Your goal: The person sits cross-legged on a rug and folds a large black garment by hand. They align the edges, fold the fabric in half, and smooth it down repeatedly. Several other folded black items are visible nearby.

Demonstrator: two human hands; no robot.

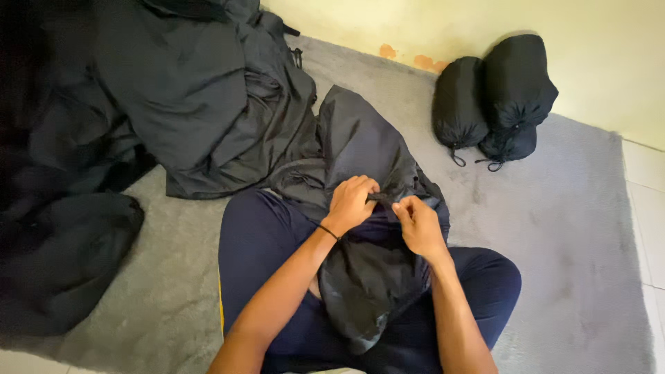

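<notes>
item, lower centre of frame: a black fabric bag [367, 277], part-stuffed, lying in the lap of a seated person in dark blue trousers [270, 242]. thin, slightly glossy woven cloth, heavily creased; soft and shapeless, sagging between the knees.

left hand [350, 202]: grip closed in a fist on the gathered neck of the bag, a thin dark band at the wrist. right hand [418, 221]: grip pinched narrow on a dark cord or fold at the same neck; which of the two cannot be told. the hands sit just beside each other, centre of frame.

handling note, as a judgement: the neck looks best held bunched tight in one hand while the other draws evenly, since slick cloth of this kind will likely slip and spill back if the fist slackens.

underneath: a grey carpet [568, 228], short dense pile, matt, covering most of the floor.

left of frame, from middle to top: a large heap of loose black garments [194, 97], same thin cloth, some quilted-looking, folds overlapping; a darker rounded mound [62, 263] at lower left, detail lost in shadow.

upper right: three packed black pouches [495, 97], plump cylinders stacked touching, drawstring tails trailing onto the carpet, well apart from the hands.

far edge: a pale yellow wall [603, 48] with orange stains at its base; white floor tile [648, 208] at the right margin.
</notes>
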